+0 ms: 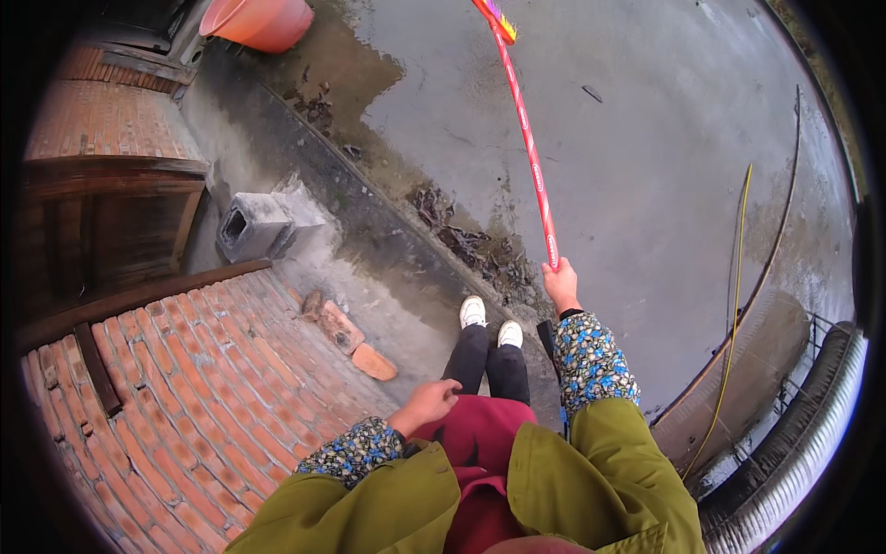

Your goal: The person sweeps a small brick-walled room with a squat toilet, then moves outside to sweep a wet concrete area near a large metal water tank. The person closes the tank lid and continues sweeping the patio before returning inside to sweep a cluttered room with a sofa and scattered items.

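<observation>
My right hand (561, 285) grips the lower end of a red broom handle (531, 149) with white markings. The handle slants away over wet concrete to a broom head (500, 21) with purple and yellow bristles, partly cut off by the top of the picture. In front of my magenta top, my left hand (430, 403) hangs with loosely bent fingers and no object visible in it. Below the hands, my white shoes (473, 311) stand on a concrete ledge. Clumps of wet dead leaves (471, 242) lie along the ledge's edge, left of the handle.
A brick wall (201, 401) with a dark wooden door (104, 221) rises at left. Beside it are a hollow concrete block (252, 223) and loose bricks (340, 327). An orange-red tub (266, 24) stands farther off. Water covers concrete (657, 208); long poles (739, 249) lean at right.
</observation>
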`<state>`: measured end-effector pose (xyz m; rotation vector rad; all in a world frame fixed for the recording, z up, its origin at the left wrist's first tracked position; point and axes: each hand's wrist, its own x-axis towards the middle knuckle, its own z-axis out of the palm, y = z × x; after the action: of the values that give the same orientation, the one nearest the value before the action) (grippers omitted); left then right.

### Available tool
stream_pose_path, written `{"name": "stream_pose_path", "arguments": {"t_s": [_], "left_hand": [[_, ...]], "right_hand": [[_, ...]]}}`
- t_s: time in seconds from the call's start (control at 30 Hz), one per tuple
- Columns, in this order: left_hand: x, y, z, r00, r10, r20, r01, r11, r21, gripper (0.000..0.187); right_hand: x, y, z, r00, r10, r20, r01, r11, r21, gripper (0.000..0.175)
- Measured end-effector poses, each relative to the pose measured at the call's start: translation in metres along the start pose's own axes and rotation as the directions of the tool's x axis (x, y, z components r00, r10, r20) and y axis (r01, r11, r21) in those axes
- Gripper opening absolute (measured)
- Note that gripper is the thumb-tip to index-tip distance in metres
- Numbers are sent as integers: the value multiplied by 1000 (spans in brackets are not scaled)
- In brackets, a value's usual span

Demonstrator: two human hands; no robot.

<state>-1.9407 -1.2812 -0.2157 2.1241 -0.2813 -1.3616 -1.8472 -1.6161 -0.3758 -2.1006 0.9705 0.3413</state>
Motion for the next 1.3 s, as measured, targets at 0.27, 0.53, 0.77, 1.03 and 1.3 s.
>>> {"name": "stream_pose_path", "arguments": {"t_s": [0.27, 0.53, 0.77, 1.03, 1.3], "left_hand": [[1, -2, 18, 996, -63, 67, 61, 998, 25, 30], [-5, 47, 8, 996, 76, 47, -77, 997, 22, 30], [-2, 89, 11, 992, 69, 110, -71, 997, 16, 30], [92, 144, 106, 972, 158, 171, -65, 890, -452, 86], [128, 115, 77, 962, -271, -37, 249, 924, -289, 77]], "right_hand": [[-109, 115, 11, 959, 210, 188, -225, 972, 60, 29], [-323, 230, -83, 879, 435, 196, -409, 899, -159, 30], [-375, 172, -227, 946, 321, 34, -271, 846, -459, 27], [-302, 61, -167, 990, 140, 12, -133, 961, -241, 36], [-265, -20, -93, 716, 175, 676, -610, 628, 483, 36]]}}
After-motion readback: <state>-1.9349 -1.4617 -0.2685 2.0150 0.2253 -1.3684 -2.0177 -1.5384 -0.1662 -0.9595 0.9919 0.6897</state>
